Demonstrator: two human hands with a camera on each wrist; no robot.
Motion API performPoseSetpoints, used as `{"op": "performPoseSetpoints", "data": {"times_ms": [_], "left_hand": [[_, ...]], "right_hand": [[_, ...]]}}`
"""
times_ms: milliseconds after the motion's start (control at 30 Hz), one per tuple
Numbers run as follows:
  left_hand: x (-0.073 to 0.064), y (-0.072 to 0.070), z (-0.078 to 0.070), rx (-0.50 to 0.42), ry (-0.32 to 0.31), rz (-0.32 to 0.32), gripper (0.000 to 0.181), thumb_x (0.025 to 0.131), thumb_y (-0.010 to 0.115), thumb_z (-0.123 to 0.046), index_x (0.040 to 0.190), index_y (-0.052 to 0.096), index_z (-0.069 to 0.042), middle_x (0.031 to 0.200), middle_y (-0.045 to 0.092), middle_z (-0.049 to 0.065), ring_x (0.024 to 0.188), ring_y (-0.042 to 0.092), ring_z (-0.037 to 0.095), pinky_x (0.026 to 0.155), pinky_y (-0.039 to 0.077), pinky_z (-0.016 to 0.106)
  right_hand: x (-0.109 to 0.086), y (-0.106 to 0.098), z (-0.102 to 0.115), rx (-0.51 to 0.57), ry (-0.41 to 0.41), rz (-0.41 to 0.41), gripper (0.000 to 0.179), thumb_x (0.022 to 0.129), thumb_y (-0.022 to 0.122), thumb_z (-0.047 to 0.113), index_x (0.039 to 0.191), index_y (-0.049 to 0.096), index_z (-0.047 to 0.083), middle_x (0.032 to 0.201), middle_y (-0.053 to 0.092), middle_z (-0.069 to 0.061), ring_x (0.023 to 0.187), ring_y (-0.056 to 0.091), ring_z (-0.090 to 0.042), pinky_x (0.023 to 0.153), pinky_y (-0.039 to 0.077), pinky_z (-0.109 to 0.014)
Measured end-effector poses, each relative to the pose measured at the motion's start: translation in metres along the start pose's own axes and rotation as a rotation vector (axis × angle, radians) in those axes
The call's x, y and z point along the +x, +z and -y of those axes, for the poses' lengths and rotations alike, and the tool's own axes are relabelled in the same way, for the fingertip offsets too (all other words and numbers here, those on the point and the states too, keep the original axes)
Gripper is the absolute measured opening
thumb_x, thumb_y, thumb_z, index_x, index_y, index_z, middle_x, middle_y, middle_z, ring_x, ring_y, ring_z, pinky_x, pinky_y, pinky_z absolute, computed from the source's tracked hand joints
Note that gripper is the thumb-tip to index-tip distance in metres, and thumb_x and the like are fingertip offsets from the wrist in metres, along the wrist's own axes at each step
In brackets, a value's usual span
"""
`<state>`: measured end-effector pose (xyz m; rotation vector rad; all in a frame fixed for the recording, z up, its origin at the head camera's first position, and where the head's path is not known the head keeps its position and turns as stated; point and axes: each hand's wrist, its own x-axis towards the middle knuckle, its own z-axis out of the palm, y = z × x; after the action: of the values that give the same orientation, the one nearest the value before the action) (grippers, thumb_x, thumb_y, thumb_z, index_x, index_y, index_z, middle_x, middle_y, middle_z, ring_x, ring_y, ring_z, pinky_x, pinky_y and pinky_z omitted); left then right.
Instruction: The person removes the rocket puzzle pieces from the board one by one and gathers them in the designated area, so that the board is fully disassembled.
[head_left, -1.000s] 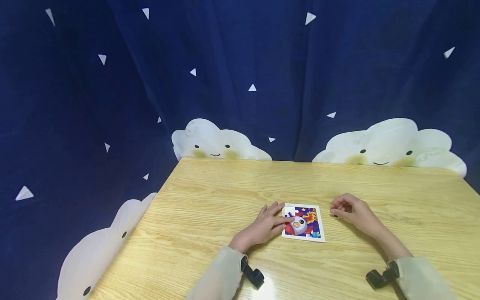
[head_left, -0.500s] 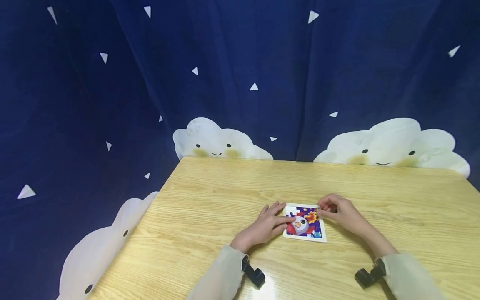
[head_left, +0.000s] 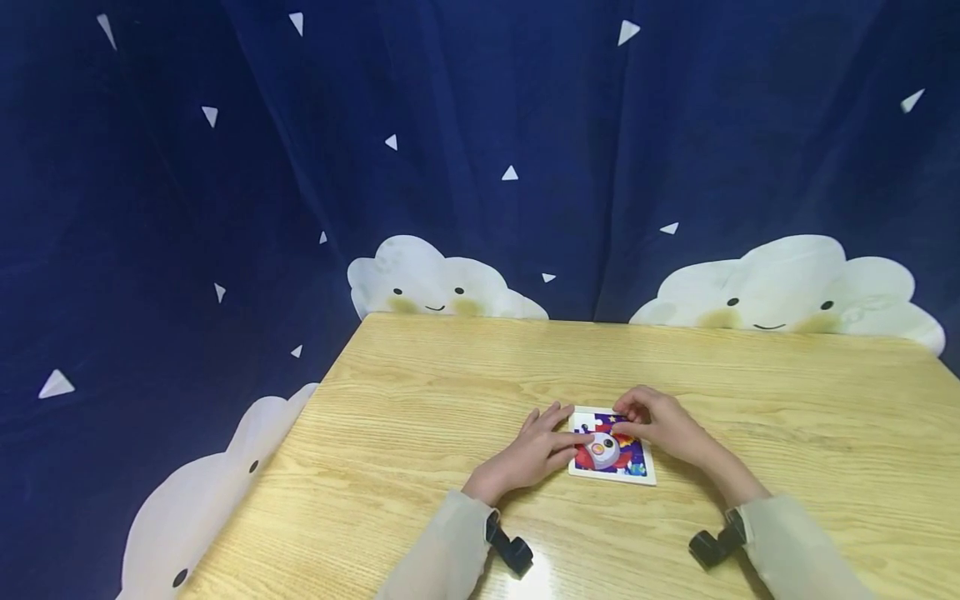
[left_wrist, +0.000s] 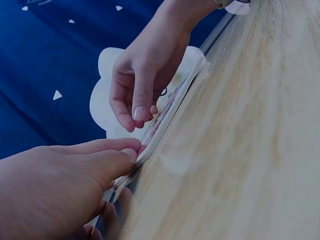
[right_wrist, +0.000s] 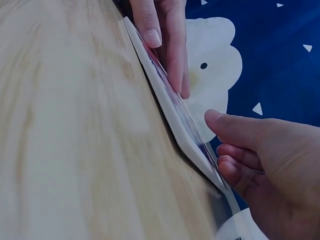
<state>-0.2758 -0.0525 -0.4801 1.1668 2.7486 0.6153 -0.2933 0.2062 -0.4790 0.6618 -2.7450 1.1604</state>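
Note:
A small square jigsaw puzzle (head_left: 609, 463) in a white frame lies on the table, showing a round-faced grey character on purple and red. White backing shows in a gap (head_left: 584, 421) at its upper left. My left hand (head_left: 528, 450) rests on the puzzle's left side with fairly straight fingers, the index finger reaching across the picture. My right hand (head_left: 663, 423) is over the upper right part, thumb and fingertips drawn together around a small puzzle piece, now hidden by the fingers. In the right wrist view the right hand (right_wrist: 280, 160) is just above the frame edge.
The light wooden table (head_left: 450, 375) extends around the puzzle on all sides. Behind it hangs a dark blue curtain (head_left: 465, 125) with white triangles and smiling clouds (head_left: 442, 283). Each wrist wears a black camera mount (head_left: 513, 552).
My right hand has moved left from the table beside the puzzle to over its upper right part, carrying the small dark blue piece. My left hand has stayed on the puzzle.

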Motion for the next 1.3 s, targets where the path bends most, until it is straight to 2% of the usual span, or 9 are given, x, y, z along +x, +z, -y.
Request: {"op": "performPoseSetpoints", "data": {"times_ms": [567, 733, 1067, 1300], "left_hand": [[0.001, 0.002, 0.003, 0.020, 0.007, -0.013, 0.037, 0.104, 0.047, -0.029, 0.140, 0.055, -0.030, 0.162, 0.028, 0.012, 0.152, 0.022, 0.033, 0.122, 0.020, 0.058], [0.002, 0.002, 0.002, 0.005, -0.009, 0.003, 0.037, 0.104, 0.047, -0.028, 0.140, 0.054, -0.030, 0.162, 0.027, 0.010, 0.153, 0.020, 0.031, 0.123, 0.018, 0.057], [0.002, 0.002, 0.002, -0.008, -0.010, 0.008, 0.037, 0.104, 0.047, -0.028, 0.140, 0.054, -0.030, 0.162, 0.027, 0.010, 0.153, 0.020, 0.031, 0.123, 0.018, 0.057], [0.002, 0.001, 0.001, -0.018, -0.015, 0.005, 0.037, 0.104, 0.047, -0.028, 0.140, 0.054, -0.030, 0.162, 0.027, 0.010, 0.153, 0.020, 0.030, 0.123, 0.017, 0.057]], "right_hand": [[0.010, 0.007, 0.007, -0.059, 0.057, 0.076, 0.026, 0.084, 0.078, 0.021, 0.099, 0.066, 0.004, 0.084, 0.058, -0.003, 0.075, 0.047, -0.008, 0.063, 0.041, -0.018], [0.012, 0.005, 0.010, -0.060, 0.071, 0.118, 0.024, 0.085, 0.076, 0.020, 0.098, 0.064, 0.005, 0.084, 0.056, -0.003, 0.076, 0.046, -0.010, 0.063, 0.039, -0.019], [0.015, 0.002, 0.016, -0.062, 0.045, 0.202, 0.023, 0.089, 0.072, 0.016, 0.099, 0.058, 0.001, 0.086, 0.052, -0.005, 0.079, 0.045, -0.013, 0.064, 0.038, -0.020], [0.014, 0.003, 0.013, -0.055, 0.022, 0.181, 0.023, 0.089, 0.071, 0.015, 0.100, 0.055, 0.000, 0.088, 0.051, -0.005, 0.079, 0.045, -0.013, 0.066, 0.039, -0.020]]}}
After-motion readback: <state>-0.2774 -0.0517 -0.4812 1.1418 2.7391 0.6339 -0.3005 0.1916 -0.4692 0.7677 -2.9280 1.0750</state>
